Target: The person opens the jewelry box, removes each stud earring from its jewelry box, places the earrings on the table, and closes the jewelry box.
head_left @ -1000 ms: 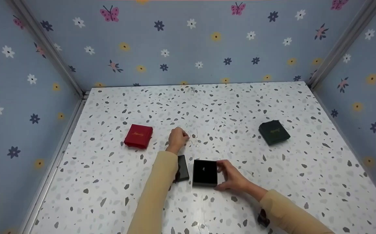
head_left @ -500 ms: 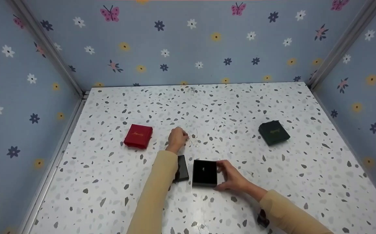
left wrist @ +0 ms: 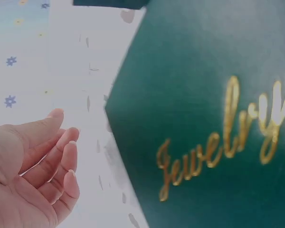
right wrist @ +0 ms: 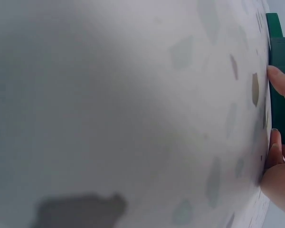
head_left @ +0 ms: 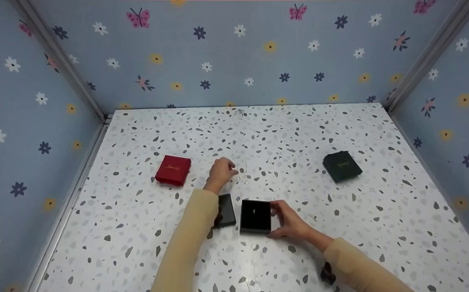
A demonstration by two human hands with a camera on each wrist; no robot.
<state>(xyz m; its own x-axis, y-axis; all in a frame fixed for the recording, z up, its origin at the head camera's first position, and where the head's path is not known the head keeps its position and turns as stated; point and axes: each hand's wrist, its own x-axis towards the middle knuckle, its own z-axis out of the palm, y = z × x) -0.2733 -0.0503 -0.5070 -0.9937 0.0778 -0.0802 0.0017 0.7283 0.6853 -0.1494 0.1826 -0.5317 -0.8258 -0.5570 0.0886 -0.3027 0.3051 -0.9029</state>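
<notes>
My right hand (head_left: 291,222) grips the right side of a square jewelry box base (head_left: 255,232), thumb at the near corner and fingers at the far one. Its inside looks black, with a small shiny piece in it; its side is green in the right wrist view. My left hand (head_left: 220,174) is beside thin, fine jewelry chains (head_left: 245,170) on the table, thumb and forefinger apart. In the left wrist view its fingers (left wrist: 71,156) are loosely bent, and I see nothing between them. Under the left forearm lies a dark green lid (left wrist: 204,118) with gold "Jewelry" lettering, partly hidden by the sleeve.
A red jewelry box (head_left: 173,170) sits to the left and a dark green one (head_left: 342,166) to the right, both closed. More faint, thin strands (head_left: 309,215) lie right of my right hand. Flowered panels (head_left: 242,52) wall the speckled table (head_left: 137,243) at the back and sides.
My left thumb and forefinger have parted over the thin chains, and the left forearm has shifted slightly left, uncovering more of the lid. My right hand and the box base have stayed put.
</notes>
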